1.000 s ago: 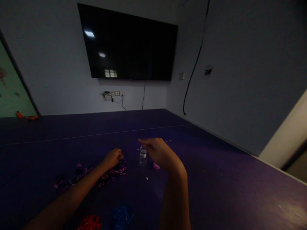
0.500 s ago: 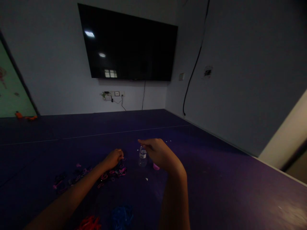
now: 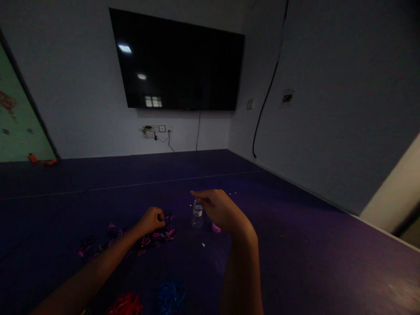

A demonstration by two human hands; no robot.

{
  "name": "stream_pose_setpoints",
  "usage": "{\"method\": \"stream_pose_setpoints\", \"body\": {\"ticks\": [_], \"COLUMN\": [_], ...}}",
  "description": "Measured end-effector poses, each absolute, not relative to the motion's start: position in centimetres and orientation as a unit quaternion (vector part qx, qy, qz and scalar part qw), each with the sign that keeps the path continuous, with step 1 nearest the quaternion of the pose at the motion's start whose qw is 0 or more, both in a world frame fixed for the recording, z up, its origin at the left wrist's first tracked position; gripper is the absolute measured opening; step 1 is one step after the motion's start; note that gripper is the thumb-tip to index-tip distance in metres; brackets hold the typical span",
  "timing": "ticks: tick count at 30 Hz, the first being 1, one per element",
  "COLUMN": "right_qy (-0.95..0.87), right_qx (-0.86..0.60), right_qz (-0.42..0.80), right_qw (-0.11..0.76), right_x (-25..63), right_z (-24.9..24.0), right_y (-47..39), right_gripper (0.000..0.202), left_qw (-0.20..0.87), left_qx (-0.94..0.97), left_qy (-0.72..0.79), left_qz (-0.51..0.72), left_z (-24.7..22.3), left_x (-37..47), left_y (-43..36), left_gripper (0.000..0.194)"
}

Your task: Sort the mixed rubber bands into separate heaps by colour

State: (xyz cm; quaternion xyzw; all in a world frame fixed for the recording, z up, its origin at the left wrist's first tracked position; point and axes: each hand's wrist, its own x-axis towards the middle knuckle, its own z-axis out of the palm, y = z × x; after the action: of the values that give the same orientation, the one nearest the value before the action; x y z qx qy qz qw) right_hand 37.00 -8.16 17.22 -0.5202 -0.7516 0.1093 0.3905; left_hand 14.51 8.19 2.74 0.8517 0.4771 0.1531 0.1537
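My left hand [image 3: 152,220] is closed, with its fingers curled in over a scattered pile of small pink and black loops [image 3: 154,236] that look like hair ties. Whatever it pinches is hidden. My right hand [image 3: 219,208] is bent at the wrist above a small clear plastic bottle [image 3: 197,215] with a white label. Its fingers are pressed together and pointing left, just over the bottle's top; I cannot tell if they touch it or hold something small. The bottle stands upright on the purple floor [image 3: 295,245]. A pink object [image 3: 215,228] is partly hidden beneath that hand.
A red bundle of strips [image 3: 126,305] and a blue bundle [image 3: 170,297] lie at the near edge. White scraps [image 3: 203,245] dot the floor. A television [image 3: 180,65] hangs on the far wall, and a black cable [image 3: 265,98] dangles at the right.
My left hand has drawn slightly left and its fingers look more curled in. My right hand stays over the bottle. The whole view has shifted a little.
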Motion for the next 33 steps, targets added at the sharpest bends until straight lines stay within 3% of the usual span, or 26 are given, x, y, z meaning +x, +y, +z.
{"method": "stream_pose_setpoints", "body": {"ticks": [13, 20, 24, 33], "right_qy": [-0.746, -0.746, -0.751, -0.750], "right_qx": [-0.528, -0.528, -0.523, -0.522], "right_qz": [0.113, 0.107, 0.103, 0.102], "right_qw": [0.391, 0.390, 0.389, 0.394], "right_x": [36.9, 36.8, 36.9, 36.9], "right_z": [17.5, 17.4, 17.2, 17.2], "right_y": [-8.4, -8.4, -8.2, -8.3], "right_gripper": [0.040, 0.040, 0.040, 0.040], "left_qw": [0.135, 0.105, 0.098, 0.174], "left_qx": [0.856, 0.855, 0.855, 0.831], "left_qy": [0.487, 0.498, 0.498, 0.495], "left_qz": [0.107, 0.099, 0.107, 0.186], "left_z": [3.0, 2.3, 1.9, 1.6], "left_x": [14.7, 15.3, 15.4, 14.5], "left_y": [7.9, 7.8, 7.7, 7.8], "left_gripper": [0.019, 0.011, 0.017, 0.020]}}
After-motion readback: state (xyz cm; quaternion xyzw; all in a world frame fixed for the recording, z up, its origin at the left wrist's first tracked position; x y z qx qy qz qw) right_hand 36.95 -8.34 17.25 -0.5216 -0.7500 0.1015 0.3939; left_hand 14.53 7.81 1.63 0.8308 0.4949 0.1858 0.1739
